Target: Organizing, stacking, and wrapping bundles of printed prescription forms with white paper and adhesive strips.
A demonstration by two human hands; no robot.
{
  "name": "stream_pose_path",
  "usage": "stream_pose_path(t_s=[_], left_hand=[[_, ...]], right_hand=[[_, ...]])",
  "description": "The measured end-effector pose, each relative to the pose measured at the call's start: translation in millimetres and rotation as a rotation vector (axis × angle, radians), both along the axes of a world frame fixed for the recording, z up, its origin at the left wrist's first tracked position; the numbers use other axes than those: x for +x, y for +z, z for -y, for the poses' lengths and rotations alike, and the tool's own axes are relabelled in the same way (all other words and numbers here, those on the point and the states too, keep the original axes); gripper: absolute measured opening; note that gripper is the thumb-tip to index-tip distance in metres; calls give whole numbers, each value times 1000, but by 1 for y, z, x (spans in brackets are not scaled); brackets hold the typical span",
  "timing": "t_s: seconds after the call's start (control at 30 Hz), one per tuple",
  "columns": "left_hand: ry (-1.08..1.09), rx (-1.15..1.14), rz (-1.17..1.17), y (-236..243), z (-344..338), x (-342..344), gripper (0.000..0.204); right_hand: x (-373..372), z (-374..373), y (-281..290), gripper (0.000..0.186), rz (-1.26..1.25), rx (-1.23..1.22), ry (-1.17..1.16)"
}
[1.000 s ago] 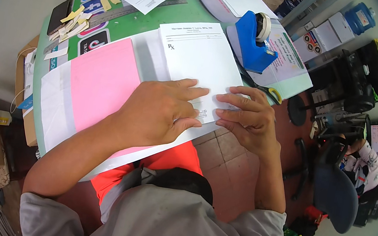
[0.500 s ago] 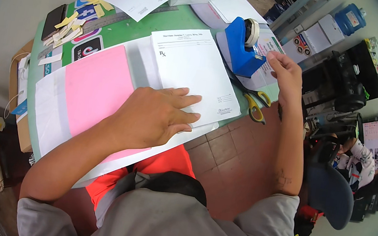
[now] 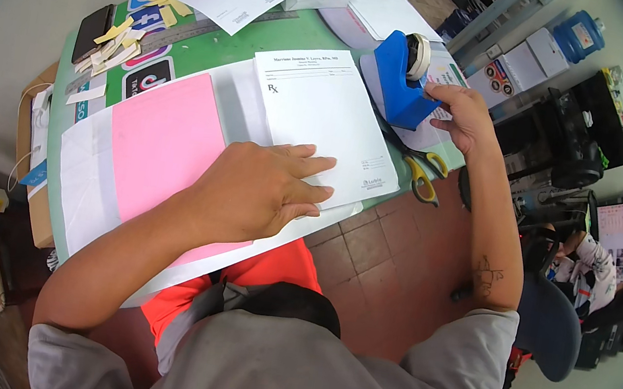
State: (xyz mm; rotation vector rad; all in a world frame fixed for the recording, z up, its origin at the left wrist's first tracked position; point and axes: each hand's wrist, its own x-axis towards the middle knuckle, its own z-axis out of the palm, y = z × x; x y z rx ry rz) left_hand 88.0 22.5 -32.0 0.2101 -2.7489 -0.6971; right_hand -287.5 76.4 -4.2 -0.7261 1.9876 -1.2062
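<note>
Blue tape dispenser (image 3: 395,86), one; two hands.

Left hand (image 3: 259,190) on printed sheet (image 3: 323,119); tape dispenser (image 3: 401,78) right of it; scissors (image 3: 422,167) before dispenser

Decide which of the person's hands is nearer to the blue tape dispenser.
Right. The right hand touches the blue tape dispenser at its front end; the left hand lies flat on the white paper, well away.

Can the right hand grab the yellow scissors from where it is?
Probably yes. The right hand rests at the blue tape dispenser, and the scissors lie just below it near the table edge, uncovered, with nothing between them.
</note>
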Motion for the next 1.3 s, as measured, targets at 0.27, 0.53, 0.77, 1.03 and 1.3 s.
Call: stream_pose_path(t_s=[0.27, 0.53, 0.77, 1.03, 1.3], left_hand=[[3, 3, -5, 0, 0, -1, 27], [-1, 1, -4, 1, -1, -1, 27], [9, 19, -38, 2, -2, -2, 22], [30, -2, -68, -2, -1, -1, 22], [34, -12, -63, -1, -3, -2, 21]], right_hand=[[26, -9, 4, 38, 73, -225, -205], [27, -36, -36, 15, 24, -288, -166], [25, -50, -41, 20, 164, -265, -273], [152, -104, -9, 15, 17, -516, 49], [195, -117, -33, 47, 199, -440, 45]])
